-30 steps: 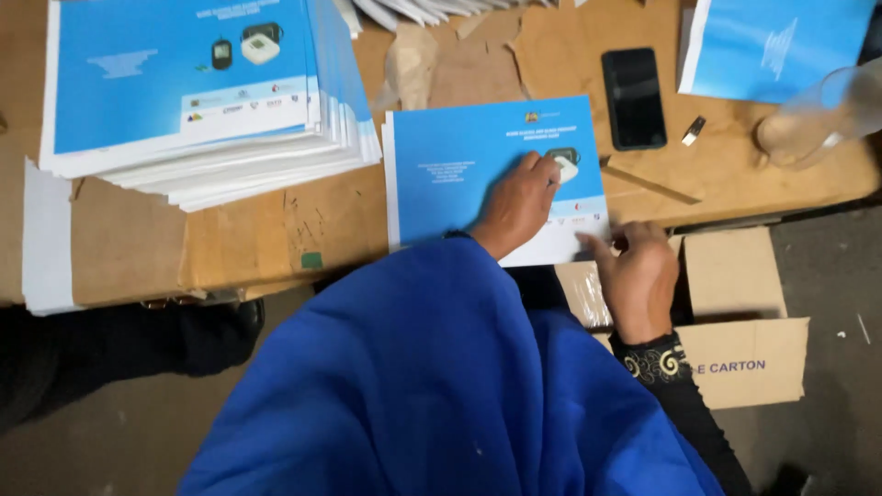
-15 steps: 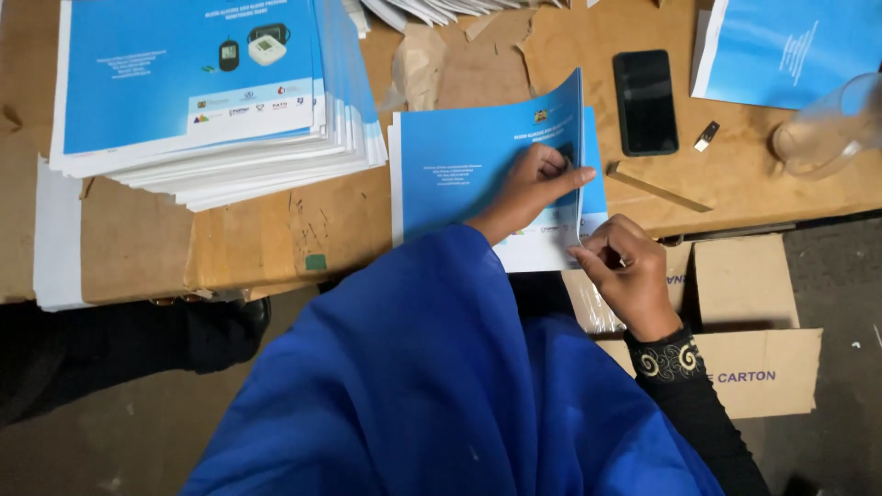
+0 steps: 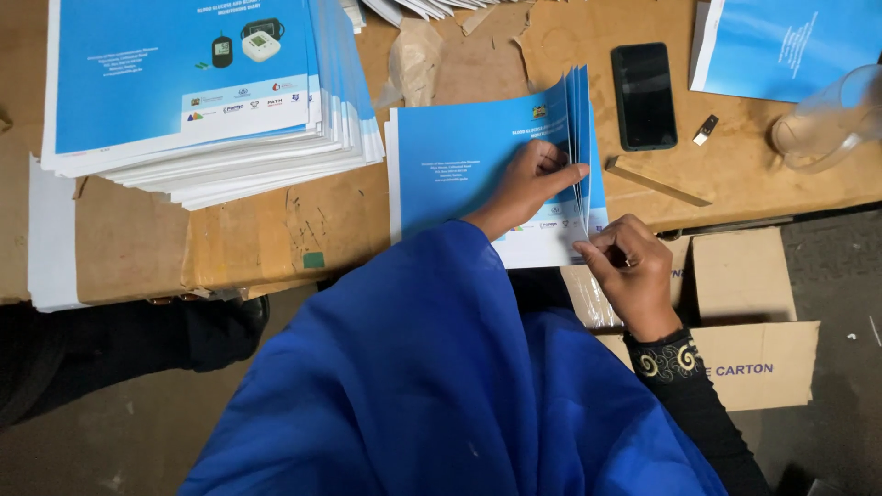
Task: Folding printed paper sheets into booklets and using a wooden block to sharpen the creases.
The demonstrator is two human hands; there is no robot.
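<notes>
Fingers: the left hand (image 3: 528, 179) lies spread flat on the blue cover, its fingers (image 3: 565, 173) slipped against the raised sheets; the right hand (image 3: 629, 266) has its fingers (image 3: 597, 246) pinched together on the lower right corner of those sheets.
Tabletop (image 3: 257, 230): brown and scuffed, patched with tape and torn paper; everything below lies on it.
Big stack of booklets (image 3: 197, 92): blue-and-white covers, piled high at the far left, well apart from both hands.
Booklet in hand (image 3: 469, 156): blue, lying near the front edge of the tabletop, its right-hand leaves lifted upright in a fan.
Cardboard carton (image 3: 744, 312): open, on the floor just under the right hand.
Clear plastic jug (image 3: 827, 119): far right, lying tilted.
Black phone (image 3: 643, 96): face up, just beyond the booklet.
Wooden strip (image 3: 657, 179): thin, beside the booklet's right edge.
Step in hand: to my eye, squaring up or leafing through the loose leaves at the open edge.
Next move calls for: a steady press from the flat hand, I judge, while the pinch keeps the corners level so no leaf slips.
</notes>
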